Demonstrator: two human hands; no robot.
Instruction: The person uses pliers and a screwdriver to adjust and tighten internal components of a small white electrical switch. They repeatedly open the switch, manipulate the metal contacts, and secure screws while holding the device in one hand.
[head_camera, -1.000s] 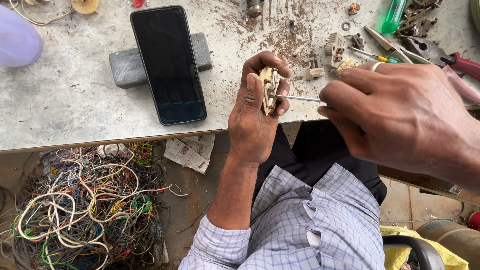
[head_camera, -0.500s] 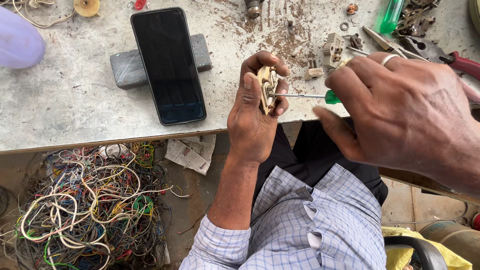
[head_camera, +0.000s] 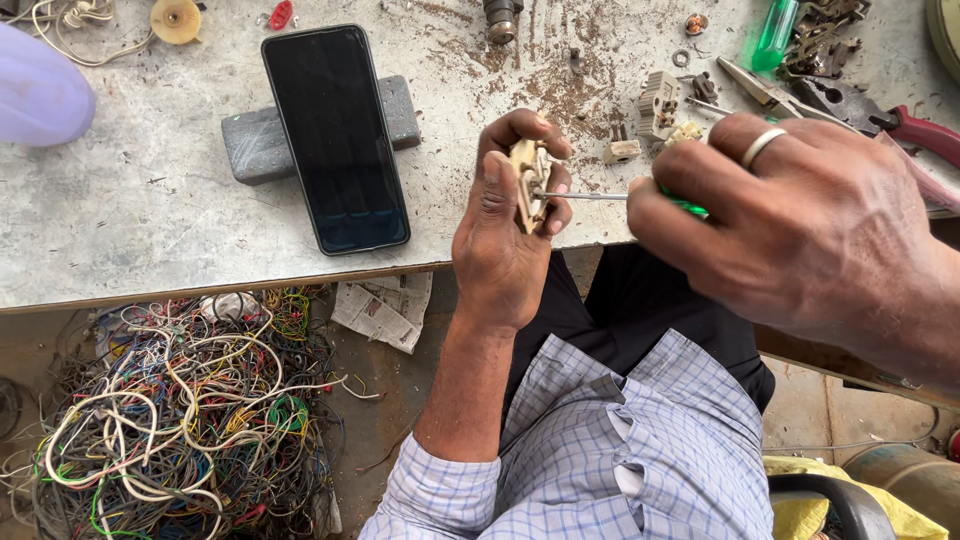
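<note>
Above the grey workbench (head_camera: 150, 220), his left hand (head_camera: 505, 235) grips a beige switch part (head_camera: 524, 180); right hand (head_camera: 800, 225) closes around a green-handled screwdriver (head_camera: 600, 196) touching it.

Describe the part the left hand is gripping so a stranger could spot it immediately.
Start at the grey worktop and go to its near edge, right of the black phone. There the left hand pinches a small cream plastic electrical part upright. Unlike the similar cream pieces lying loose behind it, this one has a screwdriver shaft pressed into it.
</note>
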